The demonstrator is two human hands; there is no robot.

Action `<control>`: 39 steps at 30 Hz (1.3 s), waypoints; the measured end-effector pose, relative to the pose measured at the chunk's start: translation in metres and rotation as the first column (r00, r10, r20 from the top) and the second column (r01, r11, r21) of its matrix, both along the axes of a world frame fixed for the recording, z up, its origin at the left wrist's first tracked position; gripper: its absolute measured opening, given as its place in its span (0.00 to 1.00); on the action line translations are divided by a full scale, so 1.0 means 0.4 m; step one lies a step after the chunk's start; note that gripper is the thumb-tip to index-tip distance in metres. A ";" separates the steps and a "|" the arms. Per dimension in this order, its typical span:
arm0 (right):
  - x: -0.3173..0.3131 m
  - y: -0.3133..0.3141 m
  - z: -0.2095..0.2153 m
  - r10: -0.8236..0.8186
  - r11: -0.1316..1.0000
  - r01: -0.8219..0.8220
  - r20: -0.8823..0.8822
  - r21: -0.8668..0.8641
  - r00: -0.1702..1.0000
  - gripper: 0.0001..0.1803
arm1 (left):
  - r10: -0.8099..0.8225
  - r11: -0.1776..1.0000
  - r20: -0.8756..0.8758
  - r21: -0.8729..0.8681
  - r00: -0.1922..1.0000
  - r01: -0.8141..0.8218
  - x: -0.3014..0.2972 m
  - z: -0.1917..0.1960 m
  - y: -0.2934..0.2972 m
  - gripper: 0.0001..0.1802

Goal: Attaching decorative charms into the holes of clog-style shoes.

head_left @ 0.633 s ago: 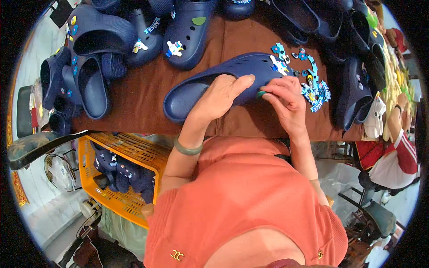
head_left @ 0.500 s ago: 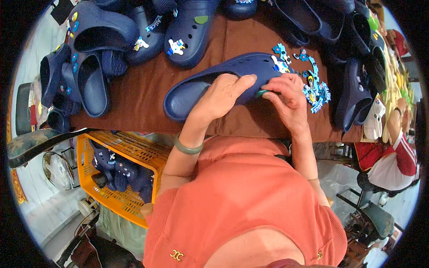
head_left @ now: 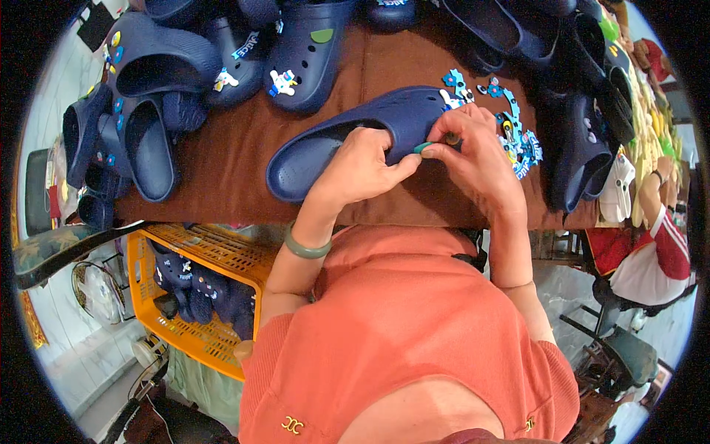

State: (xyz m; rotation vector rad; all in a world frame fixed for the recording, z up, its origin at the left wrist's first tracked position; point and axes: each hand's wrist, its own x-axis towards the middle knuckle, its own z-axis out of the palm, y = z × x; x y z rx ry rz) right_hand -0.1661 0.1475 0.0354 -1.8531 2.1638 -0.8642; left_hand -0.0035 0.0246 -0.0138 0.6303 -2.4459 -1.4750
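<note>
The clog is of a plain navy blue, and the small piece at its side is teal green. The cloth is reddish brown, of one colour. The heap of charms mixes light blue with white, yellow and black. The bracelet is greyish green, the shirt is coral, the basket is yellow-orange. At the right, a sleeve is dark red with white stripes.
</note>
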 end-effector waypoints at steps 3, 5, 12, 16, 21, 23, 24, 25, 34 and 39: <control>-0.011 -0.003 -0.029 0.047 0.998 -0.046 0.028 -0.035 0.999 0.10 | -0.006 1.000 0.013 -0.009 1.000 0.006 0.002 0.002 0.000 0.13; -0.010 -0.003 -0.039 0.028 0.998 -0.027 0.030 -0.055 0.999 0.10 | -0.024 1.000 -0.049 -0.003 0.998 0.024 0.000 -0.005 0.004 0.13; 0.019 0.016 -0.084 -0.030 0.973 0.037 0.034 -0.229 0.999 0.11 | 0.108 0.981 -0.197 0.180 0.974 -0.072 -0.005 -0.026 0.018 0.14; 0.035 0.029 -0.098 -0.067 0.955 0.084 0.072 -0.283 0.995 0.11 | 0.145 0.973 -0.119 0.197 0.982 -0.120 -0.001 -0.010 0.029 0.14; -0.016 0.051 -0.078 -0.094 0.957 0.086 -0.012 -0.277 0.996 0.07 | 0.121 0.962 -0.174 0.263 0.977 -0.072 0.003 0.006 0.028 0.14; -0.111 0.067 -0.095 -0.294 0.906 0.253 -0.071 -0.340 0.953 0.05 | 0.091 0.965 -0.127 0.255 0.988 -0.056 0.007 0.005 0.018 0.14; -0.149 0.072 -0.079 -0.398 0.897 0.354 -0.135 -0.265 0.907 0.05 | 0.060 0.968 -0.081 0.248 0.995 -0.038 0.014 0.001 0.012 0.14; -0.199 0.082 -0.101 -0.469 0.872 0.366 -0.340 -0.324 0.815 0.07 | 0.071 0.967 -0.080 0.248 0.994 -0.049 0.015 0.002 0.013 0.14; -0.288 0.116 -0.205 -0.432 0.879 0.470 -0.551 -0.081 0.714 0.13 | -0.011 0.997 -0.157 0.071 0.988 0.023 0.018 0.009 0.033 0.14; -0.283 0.115 -0.191 -0.480 0.871 0.479 -0.395 -0.109 0.783 0.10 | -0.078 0.996 -0.272 -0.060 0.959 0.064 0.024 0.016 0.054 0.13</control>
